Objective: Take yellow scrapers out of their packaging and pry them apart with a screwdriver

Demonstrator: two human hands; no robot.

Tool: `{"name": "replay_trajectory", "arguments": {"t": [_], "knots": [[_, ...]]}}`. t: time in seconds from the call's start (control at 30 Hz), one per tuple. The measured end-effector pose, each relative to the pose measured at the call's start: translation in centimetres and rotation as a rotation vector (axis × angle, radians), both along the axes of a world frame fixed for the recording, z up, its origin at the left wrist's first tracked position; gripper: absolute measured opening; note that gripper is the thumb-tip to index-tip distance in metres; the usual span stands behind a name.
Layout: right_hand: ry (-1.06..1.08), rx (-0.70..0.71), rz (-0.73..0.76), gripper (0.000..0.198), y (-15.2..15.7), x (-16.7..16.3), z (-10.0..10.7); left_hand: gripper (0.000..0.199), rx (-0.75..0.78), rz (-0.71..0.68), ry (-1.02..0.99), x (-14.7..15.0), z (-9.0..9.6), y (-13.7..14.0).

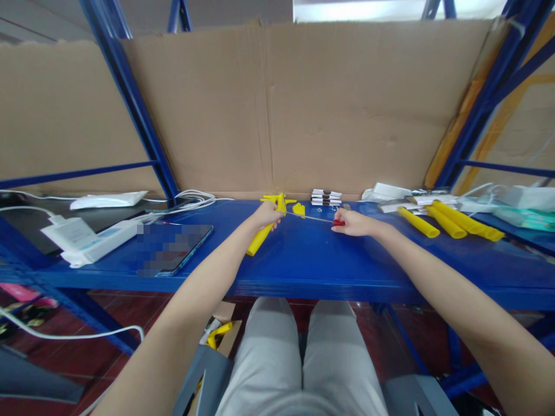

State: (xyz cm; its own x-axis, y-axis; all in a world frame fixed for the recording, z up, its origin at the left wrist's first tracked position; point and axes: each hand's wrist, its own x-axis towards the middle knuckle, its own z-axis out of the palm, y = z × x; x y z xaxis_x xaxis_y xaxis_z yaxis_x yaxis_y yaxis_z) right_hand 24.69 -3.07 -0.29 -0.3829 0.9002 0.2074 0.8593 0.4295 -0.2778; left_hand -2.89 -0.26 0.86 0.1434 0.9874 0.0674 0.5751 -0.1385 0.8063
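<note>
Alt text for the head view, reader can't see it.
A person's left grip holds a yellow tubular part; the right grip holds a red-handled tool, its thin shaft pointing toward that part. Yellow tubes lie on the blue shelf at right.

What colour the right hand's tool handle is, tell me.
The handle is red, as the head view shows.

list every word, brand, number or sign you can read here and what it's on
None can be read.
Tablet-like device: covered largely by pixel blocks, nothing legible.
Stacked white pieces: dark marks, too small to read.
Packets at the right: too blurred to read.
Yellow part and red-handled tool: no lettering discernible.
</note>
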Motion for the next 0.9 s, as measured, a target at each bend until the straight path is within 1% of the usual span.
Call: {"name": "replay_trajectory", "arguments": {"t": [0.1, 0.17, 0.33, 0.4, 0.47, 0.6, 0.67, 0.83, 0.9], "knots": [[-0.027, -0.074, 0.054, 0.015, -0.1, 0.0, 0.4, 0.03, 0.011, 0.007, 0.014, 0.0, 0.2, -0.3], [-0.05, -0.09, 0.066, 0.018, -0.2, 0.0, 0.5, 0.03, 0.022, 0.011, 0.021, 0.1, 0.4, -0.5], [-0.019, 0.035, -0.005, 0.012, 0.0, 0.0, -0.1, 0.032, 0.033, 0.015, 0.048, 0.2, 0.7, -1.0], [-0.017, 0.041, -0.019, 0.013, 0.1, -0.1, -0.3, 0.031, 0.034, 0.01, 0.053, 0.2, 0.7, -1.0], [-0.025, 0.007, -0.021, 0.014, 0.1, -0.1, -0.2, 0.031, 0.029, 0.007, 0.056, 0.3, 0.9, -1.1], [-0.066, -0.114, 0.022, 0.016, -0.1, -0.1, 0.5, 0.031, 0.014, 0.013, 0.074, 0.5, 1.1, -1.5], [-0.097, -0.13, 0.031, 0.018, -0.3, -0.1, 0.8, 0.03, 0.012, 0.012, 0.09, 0.5, 1.2, -1.5], [-0.083, 0.0, -0.039, 0.013, -0.6, -0.4, 0.6, 0.029, 0.023, 0.018, 0.079, 0.4, 1.1, -1.4], [-0.063, 0.022, -0.054, 0.015, -0.7, -0.5, 0.5, 0.029, 0.031, 0.022, 0.076, 0.4, 1.1, -1.4]]}}
